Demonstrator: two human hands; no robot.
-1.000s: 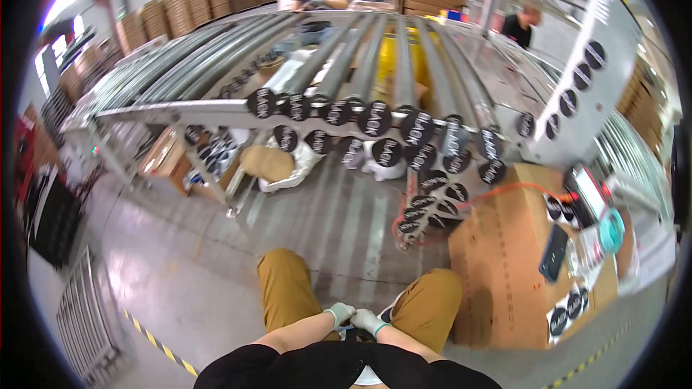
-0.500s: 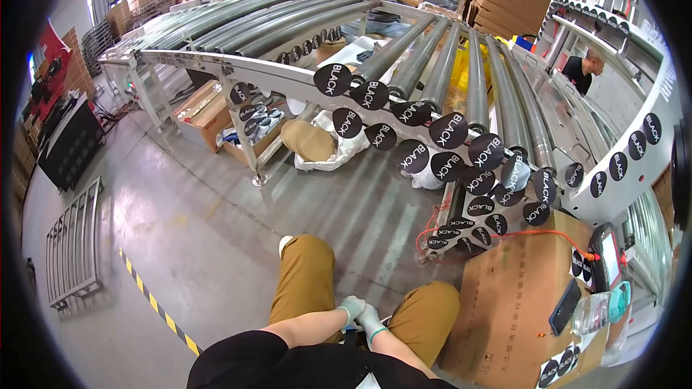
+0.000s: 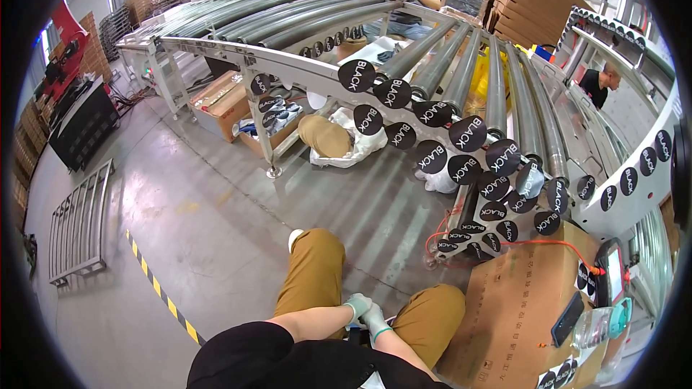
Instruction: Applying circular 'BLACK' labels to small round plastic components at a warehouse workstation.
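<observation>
I sit with my knees in tan trousers (image 3: 315, 266) in front of me. My left hand (image 3: 357, 307) and my right hand (image 3: 376, 318), both in pale green gloves, are pressed together between my thighs. Whether they hold anything small is hidden by the fingers. A roller conveyor frame (image 3: 432, 79) with long grey rollers stands ahead, its roller ends capped with round black discs (image 3: 467, 133). To my right is a brown cardboard box (image 3: 519, 302) with a dark phone (image 3: 567, 310) lying on it.
An open cardboard box (image 3: 223, 104) and a tan bag (image 3: 324, 137) lie under the conveyor. A metal grate (image 3: 79, 223) lies on the floor at left by a yellow-black floor stripe (image 3: 162, 292). Two other people are at the far side. An orange cable (image 3: 548, 245) crosses the box.
The view has swung to the left and dropped closer to the conveyor end. My gloved hands have stayed together between my thighs.
</observation>
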